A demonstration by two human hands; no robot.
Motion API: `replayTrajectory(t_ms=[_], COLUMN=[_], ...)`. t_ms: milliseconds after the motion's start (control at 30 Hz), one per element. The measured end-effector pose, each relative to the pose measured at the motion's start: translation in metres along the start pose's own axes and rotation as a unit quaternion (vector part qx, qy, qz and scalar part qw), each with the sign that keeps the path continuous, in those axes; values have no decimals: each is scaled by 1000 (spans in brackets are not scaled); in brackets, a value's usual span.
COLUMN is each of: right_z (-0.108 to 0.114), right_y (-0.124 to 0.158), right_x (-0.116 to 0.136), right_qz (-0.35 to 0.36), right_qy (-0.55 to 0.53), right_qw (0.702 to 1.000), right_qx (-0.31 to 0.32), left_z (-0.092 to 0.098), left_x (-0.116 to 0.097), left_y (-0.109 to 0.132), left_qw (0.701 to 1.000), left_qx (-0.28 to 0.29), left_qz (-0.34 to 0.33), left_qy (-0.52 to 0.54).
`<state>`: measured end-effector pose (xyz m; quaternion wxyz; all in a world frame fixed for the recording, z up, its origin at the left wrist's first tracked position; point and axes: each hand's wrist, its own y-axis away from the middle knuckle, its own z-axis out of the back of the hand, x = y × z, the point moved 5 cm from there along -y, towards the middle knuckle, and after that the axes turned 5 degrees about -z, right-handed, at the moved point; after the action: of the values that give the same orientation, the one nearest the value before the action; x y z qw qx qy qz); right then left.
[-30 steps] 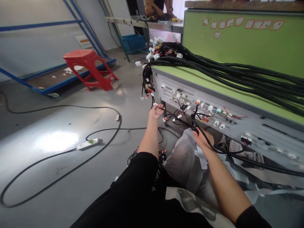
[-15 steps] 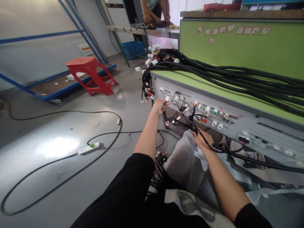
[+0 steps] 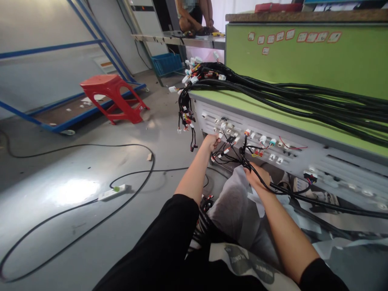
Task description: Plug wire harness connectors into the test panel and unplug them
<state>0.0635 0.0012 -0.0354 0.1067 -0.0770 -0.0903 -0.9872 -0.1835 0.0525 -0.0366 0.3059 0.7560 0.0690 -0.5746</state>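
My left hand (image 3: 211, 142) is closed, its fingertips pinching a white plug connector (image 3: 220, 135) at the lower left of the grey test board (image 3: 318, 161). The connector is small and half hidden by the fingers. My right hand (image 3: 257, 177) is at the lower edge of the board, closed around a black wire harness (image 3: 249, 165); some of its fingers are hidden behind the wires. Thin branches of the harness fan out to the left, and several end in plugs seated in the board, among them an orange-and-white connector (image 3: 247, 132) and a white connector (image 3: 262, 140).
Black sleeved cables (image 3: 273, 91) lie along the green bench top, their plug ends hanging over its left end. A red stool (image 3: 113, 95), a blue-framed cart (image 3: 60, 126) and a power strip (image 3: 114, 192) are on the floor at left. A person (image 3: 194, 18) sits on the back table.
My left hand has moved right and slightly down along the board with the white connector. A dark plug now hangs lower at the board's left end. My right hand stays by the harness.
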Motion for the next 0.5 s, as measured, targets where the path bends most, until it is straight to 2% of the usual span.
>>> replayTrajectory(t_ms=[500], right_z=[5], right_y=[2], right_x=[1], right_qz=[-3], right_qy=[1], right_qw=[1000], right_qx=[10], left_z=[-3], left_x=[-1], left_y=[2], left_qw=[1000], left_qx=[-11], left_qz=[-5], left_qy=[17])
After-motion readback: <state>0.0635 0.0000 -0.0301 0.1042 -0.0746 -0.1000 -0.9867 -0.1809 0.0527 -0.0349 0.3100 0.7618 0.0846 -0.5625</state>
